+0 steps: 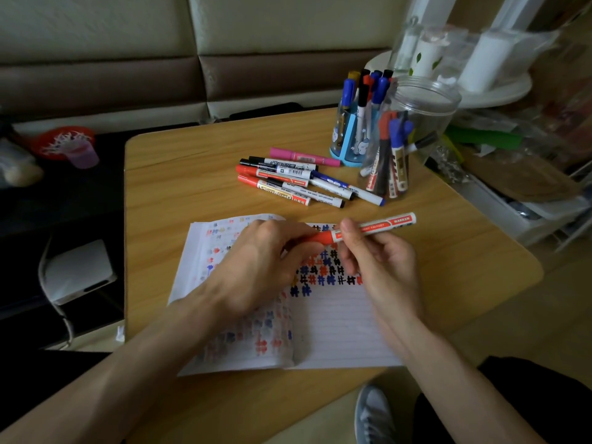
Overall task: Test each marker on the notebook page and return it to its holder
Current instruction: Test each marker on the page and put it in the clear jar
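We see both hands meeting on one red marker (384, 223), held level just above the top of the open notebook (336, 331), with its red cap end to the left and its white barrel running up to the right. Our left hand (266, 261) is closed round the cap end: the fingers curl tightly over it and hide most of the cap, with the back of the hand turned up at us. Our right hand (378, 261) pinches the barrel just beside the cap, thumb on top and fingers curled beneath, the palm side facing left. The cap looks joined to the barrel, though we cannot tell whether it is fully seated. The notebook lies flat on the table (192, 174) near its front edge, and its right page carries rows of red, blue and black marks (323, 278) directly under our hands; the left forearm crosses the left page. Behind the notebook, a pile (294, 181) of loose markers lies on the wood, and a pink marker (304, 157) rests just beyond it. At the far right of the table, a blue holder (349, 139) stands with capped markers upright in it, and touching or just beside it is a clear jar (407, 136) with more markers leaning inside. A grey shoe (371, 415) shows below the table edge.
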`<act>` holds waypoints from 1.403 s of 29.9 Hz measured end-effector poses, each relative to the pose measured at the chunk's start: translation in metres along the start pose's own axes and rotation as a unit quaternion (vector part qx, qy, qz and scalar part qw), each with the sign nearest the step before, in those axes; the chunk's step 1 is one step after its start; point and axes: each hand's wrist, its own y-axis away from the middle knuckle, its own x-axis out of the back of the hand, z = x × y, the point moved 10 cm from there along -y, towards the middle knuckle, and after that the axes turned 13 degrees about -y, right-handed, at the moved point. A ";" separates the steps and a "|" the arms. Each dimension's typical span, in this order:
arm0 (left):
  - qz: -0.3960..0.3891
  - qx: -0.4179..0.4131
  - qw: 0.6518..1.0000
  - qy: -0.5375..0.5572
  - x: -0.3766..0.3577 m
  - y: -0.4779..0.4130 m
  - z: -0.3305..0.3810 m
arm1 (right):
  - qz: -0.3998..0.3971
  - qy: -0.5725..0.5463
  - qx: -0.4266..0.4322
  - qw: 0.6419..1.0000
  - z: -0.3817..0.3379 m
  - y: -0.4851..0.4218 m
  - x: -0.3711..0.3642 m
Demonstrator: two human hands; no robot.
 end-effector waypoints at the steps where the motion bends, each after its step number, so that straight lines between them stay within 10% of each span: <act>1: -0.004 0.005 1.000 0.005 -0.001 0.000 0.000 | -0.009 0.008 0.001 1.000 0.000 0.001 -0.002; 7: 0.008 0.049 0.999 -0.006 0.024 0.003 -0.036 | 0.139 -0.068 0.046 0.987 -0.043 -0.014 0.058; 18: -0.019 0.006 1.000 -0.021 0.009 0.020 -0.026 | -0.004 0.041 -0.011 0.999 -0.002 0.011 0.015; 42: 0.012 -0.029 0.991 -0.130 0.010 0.023 -0.037 | -0.023 0.050 0.007 0.998 0.015 -0.001 -0.004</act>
